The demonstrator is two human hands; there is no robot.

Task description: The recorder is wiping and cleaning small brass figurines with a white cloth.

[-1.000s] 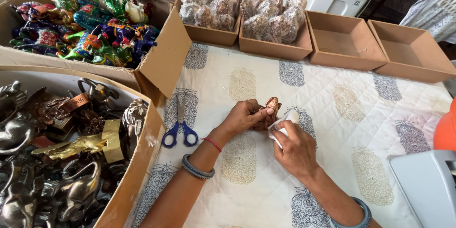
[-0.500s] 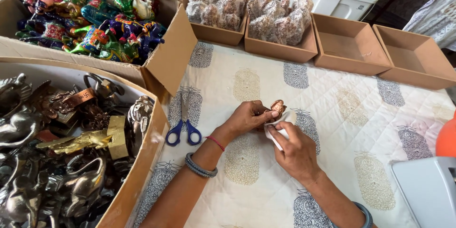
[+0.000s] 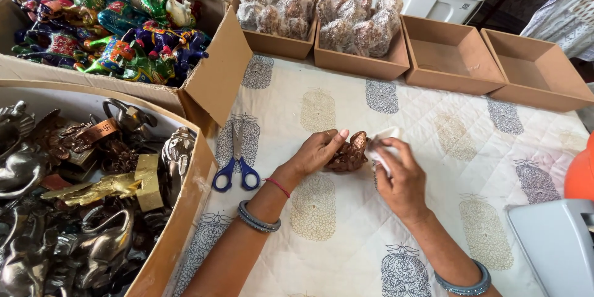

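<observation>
**Brown figurine held over the quilt**

Brown figurine point(image 3: 349, 153) sits in my left hand point(image 3: 315, 154), fingers clasped round it, just right of the blue-handled scissors point(image 3: 236, 170). My right hand point(image 3: 399, 173) grips a white cloth point(image 3: 380, 143) pressed against the figurine, farther right of the scissors.

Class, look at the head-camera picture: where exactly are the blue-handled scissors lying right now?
The scissors lie on the printed cloth, left of the left hand, beside the cardboard box of metal figurines.
</observation>
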